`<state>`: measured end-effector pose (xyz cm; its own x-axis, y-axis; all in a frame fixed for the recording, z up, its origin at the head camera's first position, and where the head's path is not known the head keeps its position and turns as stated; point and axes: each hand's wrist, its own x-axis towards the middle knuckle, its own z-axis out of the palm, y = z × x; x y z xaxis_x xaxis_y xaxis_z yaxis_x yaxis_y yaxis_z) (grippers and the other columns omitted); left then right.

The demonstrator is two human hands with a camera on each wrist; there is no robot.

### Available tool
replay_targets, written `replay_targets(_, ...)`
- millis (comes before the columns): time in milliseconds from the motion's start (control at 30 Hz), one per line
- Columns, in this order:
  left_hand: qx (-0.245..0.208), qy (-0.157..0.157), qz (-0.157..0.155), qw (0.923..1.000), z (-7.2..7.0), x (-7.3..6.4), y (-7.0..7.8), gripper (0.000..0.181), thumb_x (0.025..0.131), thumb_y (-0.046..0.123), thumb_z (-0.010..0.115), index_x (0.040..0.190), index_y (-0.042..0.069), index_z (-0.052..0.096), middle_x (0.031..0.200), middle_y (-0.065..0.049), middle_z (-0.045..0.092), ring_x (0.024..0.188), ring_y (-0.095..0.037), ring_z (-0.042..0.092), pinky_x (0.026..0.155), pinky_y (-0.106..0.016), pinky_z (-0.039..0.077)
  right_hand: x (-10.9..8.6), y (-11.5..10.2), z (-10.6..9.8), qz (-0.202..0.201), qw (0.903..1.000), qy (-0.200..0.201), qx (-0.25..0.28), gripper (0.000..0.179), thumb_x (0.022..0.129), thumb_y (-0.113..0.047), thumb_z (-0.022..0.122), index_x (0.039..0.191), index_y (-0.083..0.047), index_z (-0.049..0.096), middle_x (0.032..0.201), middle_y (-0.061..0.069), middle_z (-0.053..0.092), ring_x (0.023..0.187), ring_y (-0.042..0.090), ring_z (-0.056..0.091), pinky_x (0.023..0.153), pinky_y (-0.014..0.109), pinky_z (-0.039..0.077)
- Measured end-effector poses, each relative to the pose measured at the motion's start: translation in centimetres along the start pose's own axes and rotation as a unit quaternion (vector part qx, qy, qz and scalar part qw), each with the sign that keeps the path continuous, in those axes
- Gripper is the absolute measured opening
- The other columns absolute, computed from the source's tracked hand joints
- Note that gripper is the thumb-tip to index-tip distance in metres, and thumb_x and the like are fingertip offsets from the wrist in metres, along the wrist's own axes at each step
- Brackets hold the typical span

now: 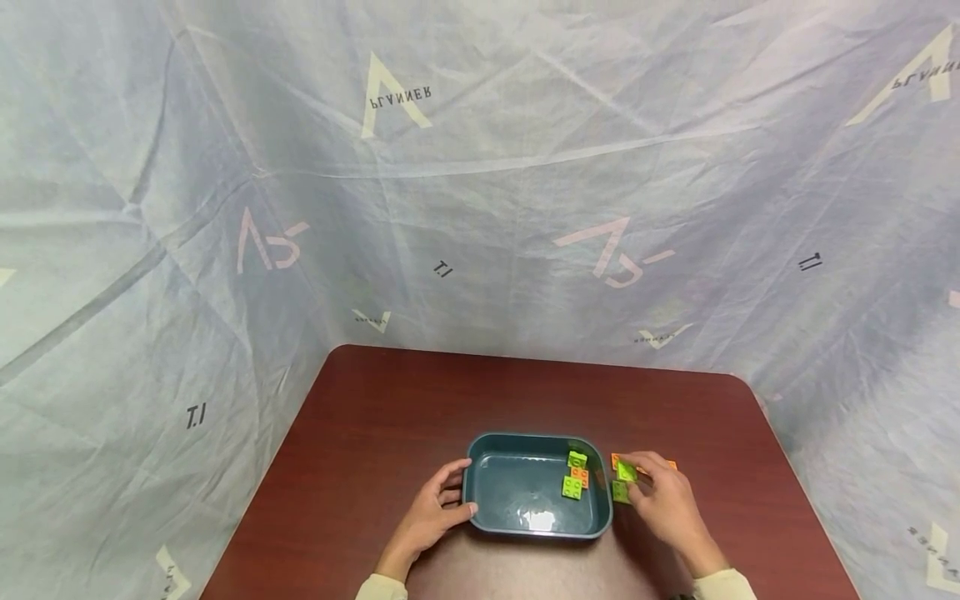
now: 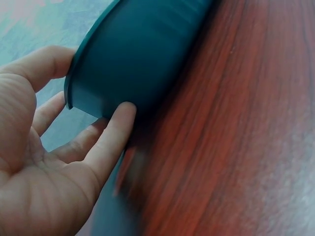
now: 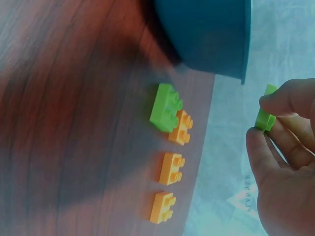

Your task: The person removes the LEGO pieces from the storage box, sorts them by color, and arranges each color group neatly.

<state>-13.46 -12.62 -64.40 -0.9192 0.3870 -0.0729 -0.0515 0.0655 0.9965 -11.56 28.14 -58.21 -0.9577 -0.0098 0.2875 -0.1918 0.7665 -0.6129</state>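
A dark teal plastic tub (image 1: 517, 531) stands on the table. My left hand (image 1: 431, 512) holds its left end, thumb and fingers spread against the rim and outer wall (image 2: 128, 59). To the right of the tub, my right hand (image 1: 663, 496) pinches a green toy brick (image 3: 266, 115) between thumb and fingers, above the table. Beneath it lie another green brick (image 3: 165, 107) and three orange bricks (image 3: 172, 168), partly hidden by the hand in the head view. Inside the tub, near its right wall, are green bricks (image 1: 572, 487) and orange (image 1: 580, 473) ones.
The reddish-brown wooden table (image 1: 360, 417) has rounded far corners. Pale printed cloth sheets (image 1: 480, 208) hang behind it and at both sides.
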Motion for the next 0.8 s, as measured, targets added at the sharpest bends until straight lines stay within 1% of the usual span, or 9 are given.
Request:
replay_targets(100,0.002,0.005,-0.002,1.0000,0.1,0.0,0.1,0.077,0.093,0.012,0.082,0.159,0.011,0.044,0.150,-0.030,0.051,0.126,-0.044,0.063,0.090,-0.027,0.056,-0.1,0.7,-0.1,0.007,1.0000,-0.005,0.004,0.042,0.080,0.011,0.075,0.120,-0.003,0.076,0.119,0.009,0.073,0.109,0.031,0.074,0.085,0.039,0.063)
replay_targets(200,0.005,0.007,-0.004,1.0000,0.1,0.0,0.2,0.076,0.093,0.012,0.081,0.159,0.012,0.044,0.150,-0.030,0.052,0.125,-0.043,0.062,0.090,-0.027,0.055,-0.3,1.5,-0.2,0.012,0.9999,-0.010,-0.001,0.041,0.080,0.011,0.075,0.119,-0.002,0.076,0.121,0.010,0.072,0.109,0.031,0.074,0.084,0.037,0.063)
replay_targets(333,0.006,0.009,-0.006,0.9999,0.1,0.0,0.1,0.076,0.093,0.013,0.082,0.159,0.012,0.045,0.150,-0.029,0.052,0.125,-0.042,0.062,0.091,-0.028,0.055,-0.6,2.4,-0.3,0.011,0.9995,-0.007,-0.027,0.042,0.079,0.010,0.078,0.119,-0.004,0.077,0.121,0.009,0.073,0.105,0.027,0.074,0.081,0.036,0.064)
replay_targets(400,0.005,0.009,-0.006,0.9999,0.1,-0.1,0.1,0.076,0.093,0.014,0.081,0.159,0.012,0.044,0.150,-0.029,0.052,0.125,-0.042,0.062,0.091,-0.028,0.055,-0.8,2.7,-0.4,0.017,0.9989,-0.009,-0.042,0.042,0.078,0.008,0.079,0.118,-0.005,0.077,0.120,0.009,0.073,0.104,0.027,0.074,0.080,0.038,0.063)
replay_targets(533,0.005,0.007,-0.010,0.9999,0.0,-0.1,0.0,0.074,0.094,0.012,0.080,0.159,0.014,0.045,0.150,-0.028,0.052,0.124,-0.040,0.063,0.091,-0.029,0.056,-1.2,3.1,-0.6,0.046,0.9971,-0.030,-0.052,0.042,0.079,0.005,0.080,0.119,-0.007,0.077,0.121,0.012,0.072,0.105,0.031,0.074,0.080,0.042,0.063)
replay_targets(633,0.001,0.004,-0.007,1.0000,0.0,-0.2,0.0,0.074,0.095,0.011,0.079,0.160,0.012,0.044,0.150,-0.030,0.052,0.124,-0.041,0.064,0.090,-0.030,0.057,-1.4,3.4,-0.6,0.066,0.9955,-0.049,-0.047,0.040,0.081,0.004,0.079,0.120,-0.007,0.077,0.122,0.013,0.073,0.107,0.033,0.074,0.082,0.045,0.063)
replay_targets(800,-0.002,0.005,-0.001,1.0000,0.1,-0.2,0.1,0.076,0.094,0.013,0.081,0.160,0.011,0.043,0.150,-0.031,0.051,0.124,-0.043,0.063,0.090,-0.029,0.057,-1.5,4.3,-0.5,0.082,0.9923,-0.075,-0.054,0.039,0.083,0.004,0.078,0.120,-0.009,0.076,0.121,0.012,0.072,0.107,0.032,0.074,0.084,0.048,0.062)
